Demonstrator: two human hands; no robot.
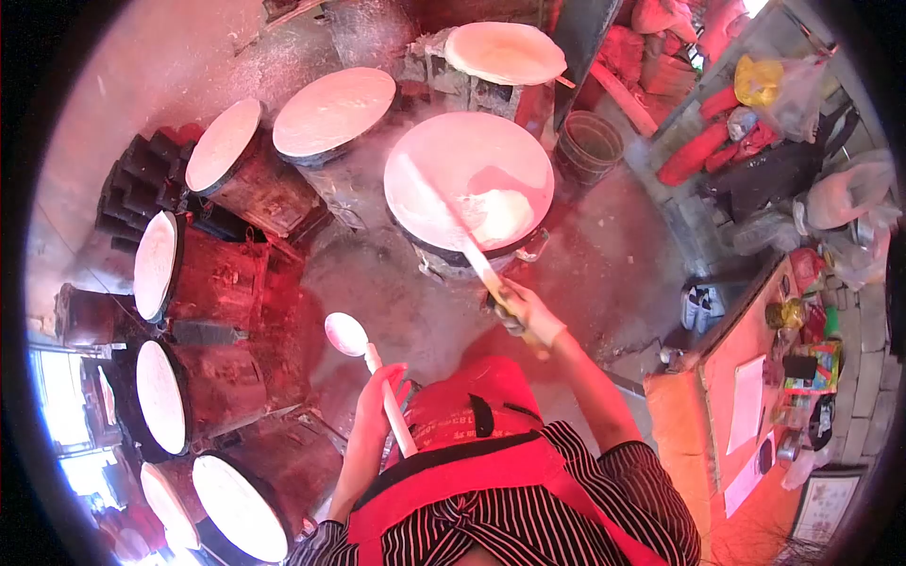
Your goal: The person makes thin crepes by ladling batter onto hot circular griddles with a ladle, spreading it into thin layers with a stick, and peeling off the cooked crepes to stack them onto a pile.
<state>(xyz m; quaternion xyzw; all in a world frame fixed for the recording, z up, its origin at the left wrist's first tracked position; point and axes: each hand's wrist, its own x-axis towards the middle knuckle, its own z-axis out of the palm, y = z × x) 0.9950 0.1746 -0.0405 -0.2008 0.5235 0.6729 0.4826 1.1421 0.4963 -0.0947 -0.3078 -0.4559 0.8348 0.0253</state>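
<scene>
My left hand (379, 389) is closed around the pale handle of a ladle (346, 334), whose rounded white bowl points up and away from me, apart from the griddles. In my right hand (528, 319) is the lower end of a long flat wooden spreading stick (483, 268). The stick reaches over the nearest round griddle (444, 156), where its blade looks blurred. A pale layer covers that griddle, with a whiter patch of batter (505, 215) beside the stick. Whether the blade touches the surface I cannot tell.
Several other drum stoves with pale-covered round tops, such as one at the back (335, 111), curve around the left side. A bucket (590, 146) stands right of the nearest griddle. On the right is a table (713, 401) with papers and jars. Dark briquettes (142, 179) are stacked at left.
</scene>
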